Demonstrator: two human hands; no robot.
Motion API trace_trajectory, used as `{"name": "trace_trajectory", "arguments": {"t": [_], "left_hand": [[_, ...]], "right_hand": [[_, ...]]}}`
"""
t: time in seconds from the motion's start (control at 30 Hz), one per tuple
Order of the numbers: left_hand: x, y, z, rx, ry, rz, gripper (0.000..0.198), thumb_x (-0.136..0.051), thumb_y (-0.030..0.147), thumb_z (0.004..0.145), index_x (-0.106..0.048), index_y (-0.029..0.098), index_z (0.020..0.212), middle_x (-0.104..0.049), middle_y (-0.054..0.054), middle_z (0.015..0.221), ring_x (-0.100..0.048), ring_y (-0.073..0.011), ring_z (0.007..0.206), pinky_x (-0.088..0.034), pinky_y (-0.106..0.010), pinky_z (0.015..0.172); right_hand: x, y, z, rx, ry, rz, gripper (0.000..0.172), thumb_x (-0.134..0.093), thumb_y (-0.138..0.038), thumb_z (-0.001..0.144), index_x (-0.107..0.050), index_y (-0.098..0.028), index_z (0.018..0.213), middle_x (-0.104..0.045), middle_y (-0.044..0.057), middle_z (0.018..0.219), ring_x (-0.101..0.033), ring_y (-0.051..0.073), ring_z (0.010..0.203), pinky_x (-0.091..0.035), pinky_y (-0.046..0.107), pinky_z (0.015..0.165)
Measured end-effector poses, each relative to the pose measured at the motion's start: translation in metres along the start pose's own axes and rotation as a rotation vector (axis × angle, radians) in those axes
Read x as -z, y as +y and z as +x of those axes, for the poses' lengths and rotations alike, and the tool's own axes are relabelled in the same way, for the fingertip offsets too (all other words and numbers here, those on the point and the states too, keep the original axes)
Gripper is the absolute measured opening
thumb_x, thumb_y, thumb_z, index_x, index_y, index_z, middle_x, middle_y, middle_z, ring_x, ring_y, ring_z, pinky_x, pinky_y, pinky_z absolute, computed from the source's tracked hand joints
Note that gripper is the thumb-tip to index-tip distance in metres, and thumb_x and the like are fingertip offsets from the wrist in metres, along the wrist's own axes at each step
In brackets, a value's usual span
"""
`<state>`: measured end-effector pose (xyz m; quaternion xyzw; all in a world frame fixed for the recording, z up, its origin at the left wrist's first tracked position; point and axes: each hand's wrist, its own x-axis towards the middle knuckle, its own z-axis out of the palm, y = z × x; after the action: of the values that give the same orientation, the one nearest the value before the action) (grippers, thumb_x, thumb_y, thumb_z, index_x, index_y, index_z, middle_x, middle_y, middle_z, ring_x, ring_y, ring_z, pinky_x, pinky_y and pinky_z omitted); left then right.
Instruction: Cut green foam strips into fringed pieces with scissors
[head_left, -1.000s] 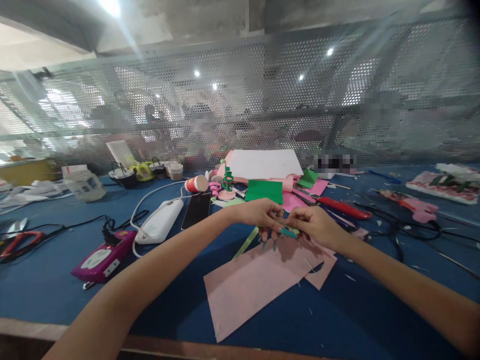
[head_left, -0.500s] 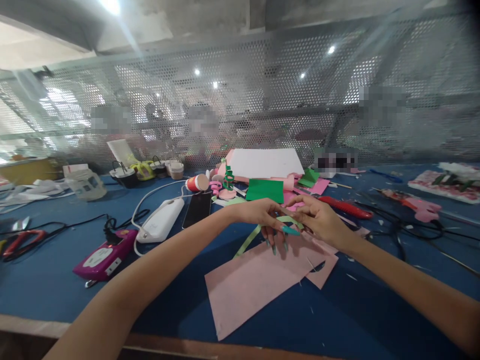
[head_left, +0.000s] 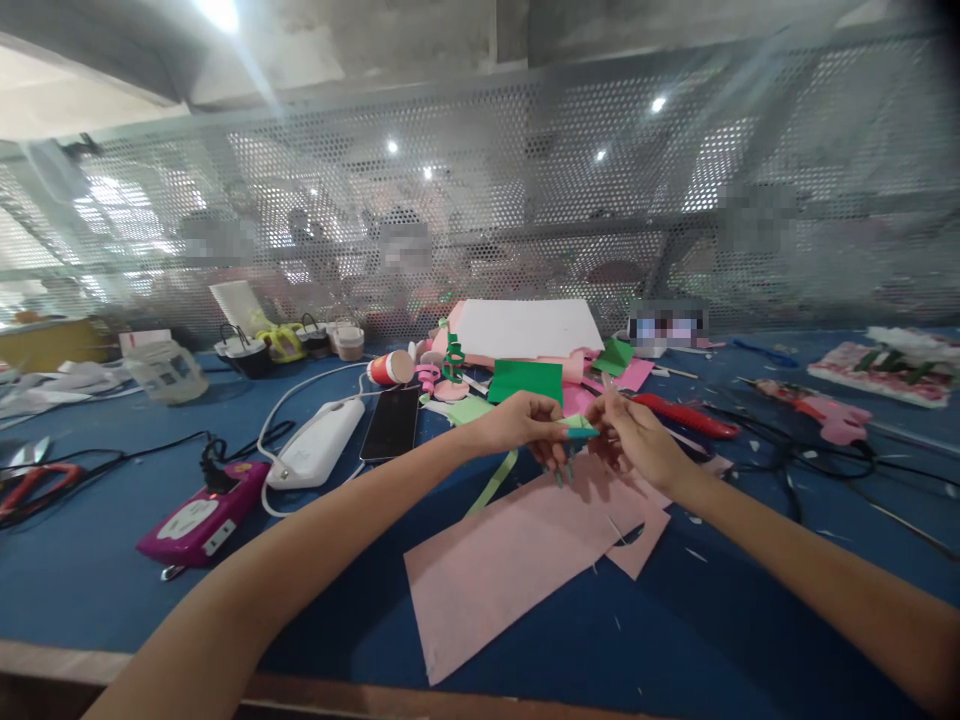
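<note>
My left hand [head_left: 525, 430], with long teal nails, pinches a light green paper strip [head_left: 576, 421] between thumb and fingertips. Another length of the light green strip [head_left: 493, 485] hangs or lies below that hand. My right hand [head_left: 641, 440] is close beside the strip's right end, its thumb raised apart from the partly curled fingers; whether a fingertip touches the strip is hidden. Beneath both hands lies a pink sheet [head_left: 502, 575], a smaller cut pink piece [head_left: 641, 545] at its right side.
On the blue table [head_left: 330, 610] are a purple power strip [head_left: 202, 515], white power bank [head_left: 319, 445], phone [head_left: 391, 425] and cup [head_left: 390, 368] at left. Green paper [head_left: 525, 382] and white sheets [head_left: 529, 327] lie behind; a red-handled tool [head_left: 686, 415] and pink glue gun [head_left: 825, 408] are at right.
My right hand's thumb has lifted away from the strip, and its fingers have turned. My left hand keeps its pinch, with the teal thumbnail slightly higher.
</note>
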<state>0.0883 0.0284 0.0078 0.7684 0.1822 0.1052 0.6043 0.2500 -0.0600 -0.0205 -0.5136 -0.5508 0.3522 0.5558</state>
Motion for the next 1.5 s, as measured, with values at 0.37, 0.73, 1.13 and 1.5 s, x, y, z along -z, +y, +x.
{"name": "trace_trajectory", "arguments": {"t": [0.37, 0.73, 1.13, 1.5], "left_hand": [[-0.009, -0.018, 0.008, -0.085, 0.138, -0.114, 0.045, -0.064, 0.055, 0.065, -0.043, 0.016, 0.07, -0.063, 0.0, 0.053, -0.06, -0.0127, 0.045, -0.045, -0.021, 0.044], [-0.008, -0.029, 0.008, -0.121, 0.175, -0.274, 0.049, -0.058, 0.06, 0.068, -0.049, 0.016, 0.086, -0.063, -0.001, 0.072, -0.063, -0.0151, 0.055, -0.048, -0.024, 0.048], [-0.007, -0.034, 0.008, -0.206, 0.272, -0.192, 0.049, -0.078, 0.036, 0.054, -0.049, 0.014, 0.087, -0.054, 0.007, 0.056, -0.053, -0.0073, 0.041, -0.043, -0.02, 0.044], [-0.01, -0.033, 0.007, -0.227, 0.281, -0.164, 0.044, -0.072, 0.045, 0.06, -0.052, 0.014, 0.084, -0.057, 0.003, 0.064, -0.056, -0.0085, 0.046, -0.045, -0.021, 0.046]], "right_hand": [[0.0, -0.001, -0.001, 0.146, -0.133, -0.114, 0.039, -0.052, -0.057, 0.078, -0.054, -0.018, 0.073, -0.056, 0.0, 0.056, -0.052, 0.012, 0.048, -0.041, 0.025, 0.047], [0.002, 0.002, 0.005, 0.064, -0.145, -0.11, 0.041, -0.055, -0.058, 0.074, -0.057, -0.018, 0.066, -0.06, 0.001, 0.053, -0.052, 0.011, 0.044, -0.041, 0.025, 0.045], [-0.001, 0.001, 0.003, 0.018, -0.164, -0.106, 0.044, -0.051, -0.062, 0.074, -0.052, -0.019, 0.066, -0.054, -0.001, 0.048, -0.045, 0.009, 0.038, -0.033, 0.024, 0.039], [0.001, 0.008, 0.004, 0.09, -0.153, -0.185, 0.039, -0.044, -0.055, 0.082, -0.048, -0.02, 0.066, -0.051, -0.002, 0.047, -0.043, 0.009, 0.036, -0.029, 0.023, 0.036]]}}
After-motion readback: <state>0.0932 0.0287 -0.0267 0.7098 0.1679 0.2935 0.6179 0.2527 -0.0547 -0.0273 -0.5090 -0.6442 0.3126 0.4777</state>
